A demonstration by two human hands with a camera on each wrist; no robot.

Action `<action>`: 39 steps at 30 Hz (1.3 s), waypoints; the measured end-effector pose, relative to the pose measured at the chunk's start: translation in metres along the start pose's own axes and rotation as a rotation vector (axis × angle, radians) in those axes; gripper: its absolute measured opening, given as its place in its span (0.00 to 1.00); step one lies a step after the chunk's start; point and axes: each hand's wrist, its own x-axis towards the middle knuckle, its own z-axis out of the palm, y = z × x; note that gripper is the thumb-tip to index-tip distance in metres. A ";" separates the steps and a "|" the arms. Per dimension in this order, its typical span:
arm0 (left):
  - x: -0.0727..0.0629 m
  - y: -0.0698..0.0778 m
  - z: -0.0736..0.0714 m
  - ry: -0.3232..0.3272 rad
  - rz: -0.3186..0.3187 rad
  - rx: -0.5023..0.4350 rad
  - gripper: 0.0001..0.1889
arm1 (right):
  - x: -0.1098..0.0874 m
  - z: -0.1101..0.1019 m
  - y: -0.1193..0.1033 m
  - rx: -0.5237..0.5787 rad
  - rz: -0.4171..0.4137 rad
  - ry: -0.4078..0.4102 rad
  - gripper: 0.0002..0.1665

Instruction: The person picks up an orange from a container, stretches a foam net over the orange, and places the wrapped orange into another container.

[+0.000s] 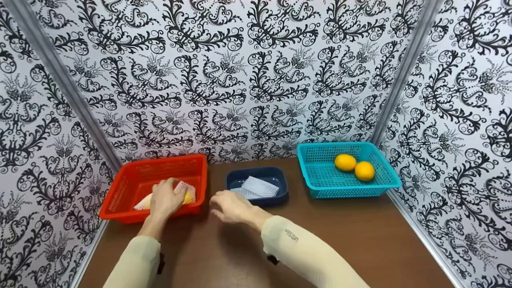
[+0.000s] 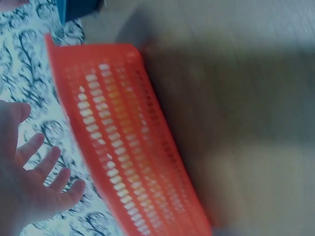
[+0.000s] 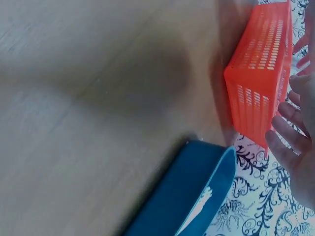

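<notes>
White netting (image 1: 189, 189), yellow inside, lies in the red basket (image 1: 168, 171) beneath the left hand (image 1: 165, 198), its fingers loosely spread and empty. The right hand (image 1: 231, 206), fingers relaxed and empty, hovers near the blue box (image 1: 256, 172) holding white nets (image 1: 261, 187). The teal basket (image 1: 348, 193) holds two fruits (image 1: 345, 163).

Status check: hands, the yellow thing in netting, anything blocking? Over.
Left hand empty, over red basket. Right hand empty, near blue tray. Yellow thing in white netting, inside red basket. Left hand partly blocks view of it.
</notes>
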 end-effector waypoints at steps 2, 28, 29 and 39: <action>-0.003 0.009 0.001 -0.011 0.038 -0.009 0.25 | -0.004 -0.002 0.005 0.018 0.011 0.012 0.15; -0.063 0.081 0.052 0.001 0.298 -0.031 0.20 | -0.094 -0.016 0.125 0.303 0.382 0.228 0.12; -0.065 0.084 0.053 0.003 0.310 -0.027 0.20 | -0.097 -0.018 0.130 0.299 0.399 0.237 0.13; -0.070 0.114 0.078 -0.007 0.465 0.033 0.18 | -0.130 -0.032 0.181 0.275 0.551 0.352 0.14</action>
